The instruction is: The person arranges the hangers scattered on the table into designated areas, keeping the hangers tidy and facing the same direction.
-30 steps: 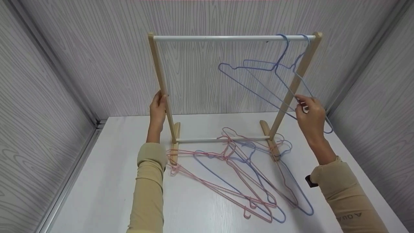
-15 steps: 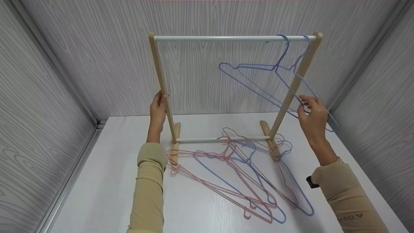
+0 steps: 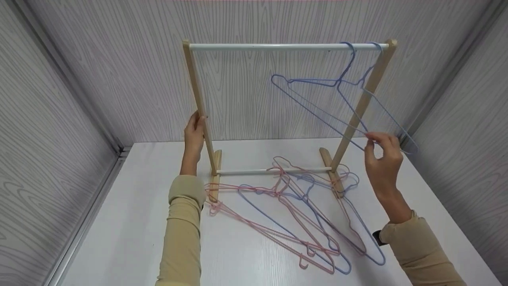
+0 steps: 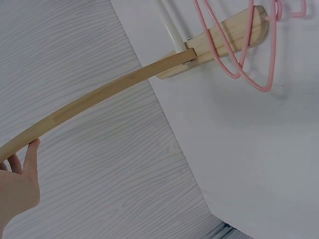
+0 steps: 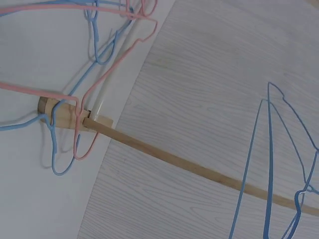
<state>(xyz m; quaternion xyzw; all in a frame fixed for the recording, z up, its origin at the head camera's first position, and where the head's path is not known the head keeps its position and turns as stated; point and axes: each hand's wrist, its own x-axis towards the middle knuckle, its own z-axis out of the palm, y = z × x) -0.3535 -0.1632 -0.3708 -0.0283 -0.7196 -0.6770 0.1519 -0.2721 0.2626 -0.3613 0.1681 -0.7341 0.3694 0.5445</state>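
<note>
A small clothes rack has a white top rail between two wooden posts. Two blue hangers hang at the rail's right end, the front blue hanger and a rear blue hanger nearer the post. With thumb and fingertips, my right hand pinches the front hanger's lower right corner, partly covering it. My left hand grips the left wooden post about midway up, thumb in front. That hand also shows at the post in the left wrist view. The right wrist view shows blue hangers but no hand.
On the white table lies a tangled pile of pink hangers and blue hangers, overlapping the rack's lower rail and wooden feet. Grey wood-grain panels close in the back and both sides.
My right hand has moved down and slightly right along the front hanger toward its corner. The rear hanger has swung, its right end rising to the right. My left hand has stayed put.
</note>
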